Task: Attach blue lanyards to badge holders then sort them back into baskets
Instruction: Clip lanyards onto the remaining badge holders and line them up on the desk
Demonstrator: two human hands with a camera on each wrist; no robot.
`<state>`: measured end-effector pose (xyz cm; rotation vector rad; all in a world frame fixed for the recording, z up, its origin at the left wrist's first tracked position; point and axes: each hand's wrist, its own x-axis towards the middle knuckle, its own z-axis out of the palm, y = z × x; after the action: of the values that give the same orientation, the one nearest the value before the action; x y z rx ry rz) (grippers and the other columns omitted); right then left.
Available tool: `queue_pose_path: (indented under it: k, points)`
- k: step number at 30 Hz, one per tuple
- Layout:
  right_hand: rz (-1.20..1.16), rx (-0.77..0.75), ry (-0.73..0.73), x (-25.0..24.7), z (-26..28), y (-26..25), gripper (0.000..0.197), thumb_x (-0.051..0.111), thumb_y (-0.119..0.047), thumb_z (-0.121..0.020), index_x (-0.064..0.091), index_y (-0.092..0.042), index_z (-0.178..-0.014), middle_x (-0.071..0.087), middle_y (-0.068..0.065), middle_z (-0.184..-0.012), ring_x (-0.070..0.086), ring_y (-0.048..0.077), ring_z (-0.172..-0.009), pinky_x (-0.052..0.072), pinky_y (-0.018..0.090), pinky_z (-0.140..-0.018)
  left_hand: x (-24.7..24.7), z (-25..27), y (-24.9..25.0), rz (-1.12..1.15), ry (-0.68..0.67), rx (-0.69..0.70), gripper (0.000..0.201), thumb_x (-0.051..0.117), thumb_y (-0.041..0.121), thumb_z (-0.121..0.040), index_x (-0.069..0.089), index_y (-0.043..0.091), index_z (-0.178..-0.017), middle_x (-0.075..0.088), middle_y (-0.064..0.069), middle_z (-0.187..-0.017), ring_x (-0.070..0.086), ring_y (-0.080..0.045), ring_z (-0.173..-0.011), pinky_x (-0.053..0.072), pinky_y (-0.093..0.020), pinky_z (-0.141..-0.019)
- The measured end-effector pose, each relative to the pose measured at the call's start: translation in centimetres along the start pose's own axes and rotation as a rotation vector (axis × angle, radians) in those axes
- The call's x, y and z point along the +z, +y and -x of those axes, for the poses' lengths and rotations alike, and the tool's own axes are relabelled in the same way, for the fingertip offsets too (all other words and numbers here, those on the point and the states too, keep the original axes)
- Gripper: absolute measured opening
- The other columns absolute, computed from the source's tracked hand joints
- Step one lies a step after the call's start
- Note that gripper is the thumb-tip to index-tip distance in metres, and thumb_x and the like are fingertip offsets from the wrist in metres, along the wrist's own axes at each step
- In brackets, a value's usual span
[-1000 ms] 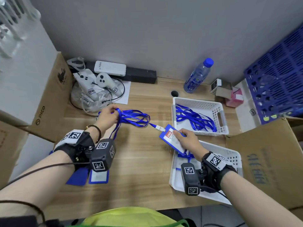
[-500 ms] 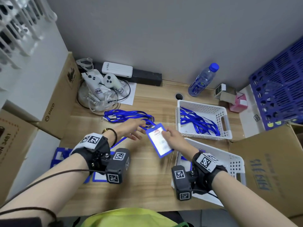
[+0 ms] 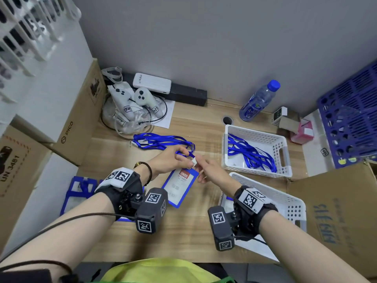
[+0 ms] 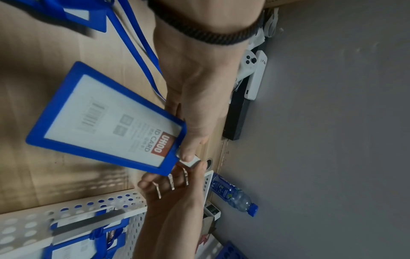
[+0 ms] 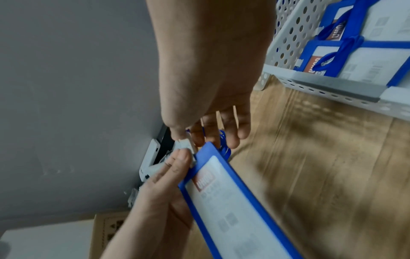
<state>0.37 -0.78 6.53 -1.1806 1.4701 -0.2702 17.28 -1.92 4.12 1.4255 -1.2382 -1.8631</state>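
While both hands met over the middle of the worktop point(image 3: 189, 231), the left hand point(image 3: 169, 160) pinched the white clip point(image 4: 188, 162) at the end of the blue lanyard point(image 3: 161, 140) between thumb and fingertip. The right hand point(image 3: 214, 172) pinched the same clip from the other side, its remaining fingers loosely spread. The badge holder point(image 3: 179, 186) hung tilted from the clip, just above the worktop, its printed face towards the person. Motion blur in the right wrist view made it unclear whether the clip was fully seated in the holder's slot. The rest of the lanyard lay bunched on the worktop beyond the left hand. A white basket point(image 3: 283, 152) to the right held loose lanyards; a nearer basket point(image 3: 293, 203) held badge holders. More badge holders point(image 3: 79, 190) lay at the left edge.
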Motion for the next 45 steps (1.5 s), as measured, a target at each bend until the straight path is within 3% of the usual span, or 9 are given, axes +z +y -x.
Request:
queue_pose_path:
  k: [4, 9, 15, 19, 24, 29, 38, 42, 45]
  points:
    - [-0.011, -0.080, 0.015, -0.4, -0.7, -0.3, 0.031, 0.038, -0.029, -0.102, 0.055, -0.015, -0.081, 0.053, 0.003, -0.067, 0.048, 0.013, -0.052, 0.041, 0.022, -0.051, 0.5, 0.1, 0.0, 0.004, -0.017, -0.005, 0.025, 0.071, 0.017, -0.086, 0.053, 0.016, -0.103, 0.071, -0.003, -0.085, 0.067, -0.009, -0.076, 0.050, -0.021, -0.069]
    - [-0.015, -0.154, 0.103, -0.3, -1.9, -0.7, 0.032, 0.039, -0.027, -0.102, 0.053, -0.017, -0.075, 0.048, -0.001, -0.064, 0.047, 0.013, -0.058, 0.040, 0.021, -0.050, 0.3, 0.0, 0.5, -0.114, -0.080, -0.013, 0.020, 0.059, 0.029, -0.095, 0.067, 0.013, -0.104, 0.066, 0.006, -0.090, 0.059, -0.003, -0.080, 0.042, -0.013, -0.067]
    - [0.054, -0.092, 0.057, -0.3, -3.4, -1.2, 0.034, 0.036, -0.033, -0.102, 0.056, -0.014, -0.081, 0.053, 0.002, -0.066, 0.050, 0.019, -0.063, 0.041, 0.028, -0.054, -0.1, -0.5, 0.3, -0.146, -0.029, 0.041, 0.017, 0.055, 0.019, -0.097, 0.066, 0.006, -0.100, 0.062, 0.005, -0.089, 0.055, -0.002, -0.079, 0.041, -0.004, -0.064]
    - [0.139, -0.063, 0.033, -0.2, -4.2, -1.6, 0.042, 0.033, -0.036, -0.102, 0.057, -0.008, -0.083, 0.053, 0.008, -0.066, 0.047, 0.019, -0.055, 0.040, 0.026, -0.050, -0.2, -0.8, -0.2, -0.165, 0.005, 0.063, 0.021, 0.054, 0.017, -0.097, 0.063, -0.001, -0.100, 0.060, 0.002, -0.090, 0.056, -0.007, -0.080, 0.043, -0.012, -0.070]
    - [0.012, -0.003, -0.010, 0.1, -4.9, -1.8, 0.040, 0.034, -0.036, -0.102, 0.062, -0.014, -0.085, 0.065, 0.007, -0.077, 0.061, 0.019, -0.068, 0.052, 0.030, -0.065, -0.6, -1.2, -0.8, -0.097, 0.017, 0.068, 0.022, 0.056, 0.021, -0.096, 0.062, -0.001, -0.099, 0.063, -0.002, -0.097, 0.058, -0.012, -0.089, 0.045, -0.027, -0.083]
    - [-0.191, 0.046, -0.074, 0.1, -4.9, -1.9, 0.037, 0.033, -0.031, -0.104, 0.056, -0.020, -0.076, 0.057, -0.012, -0.048, 0.050, 0.002, -0.042, 0.045, 0.022, -0.056, -0.8, -1.4, -0.8, -0.094, 0.005, 0.080, 0.021, 0.056, 0.022, -0.097, 0.065, 0.004, -0.101, 0.063, 0.002, -0.095, 0.058, -0.008, -0.089, 0.044, -0.025, -0.084]
    - [-0.335, 0.044, -0.106, 0.3, -4.5, -1.3, 0.044, 0.030, -0.026, -0.105, 0.049, -0.020, -0.066, 0.047, -0.011, -0.043, 0.040, 0.004, -0.038, 0.033, 0.027, -0.059, -0.5, -0.8, -0.8, -0.190, 0.035, 0.134, 0.017, 0.057, 0.022, -0.096, 0.066, 0.008, -0.097, 0.062, 0.004, -0.090, 0.055, -0.004, -0.080, 0.041, -0.017, -0.072]
    - [-0.359, 0.035, -0.077, 0.8, -4.3, -1.1, 0.042, 0.032, -0.030, -0.104, 0.060, -0.016, -0.076, 0.060, -0.003, -0.062, 0.058, 0.015, -0.064, 0.043, 0.029, -0.068, -0.5, -0.3, -0.8, -0.159, 0.041, 0.135, 0.012, 0.057, 0.025, -0.096, 0.067, 0.021, -0.090, 0.061, 0.007, -0.089, 0.056, -0.002, -0.079, 0.041, -0.017, -0.074]
    - [-0.287, -0.005, -0.037, 1.0, -4.2, -1.2, 0.038, 0.034, -0.033, -0.103, 0.066, -0.019, -0.089, 0.069, -0.002, -0.077, 0.065, 0.011, -0.070, 0.050, 0.022, -0.064, -0.5, 0.2, -0.4, -0.098, 0.041, 0.109, 0.017, 0.054, 0.029, -0.097, 0.065, 0.027, -0.083, 0.063, 0.008, -0.093, 0.058, -0.003, -0.082, 0.042, -0.018, -0.078]
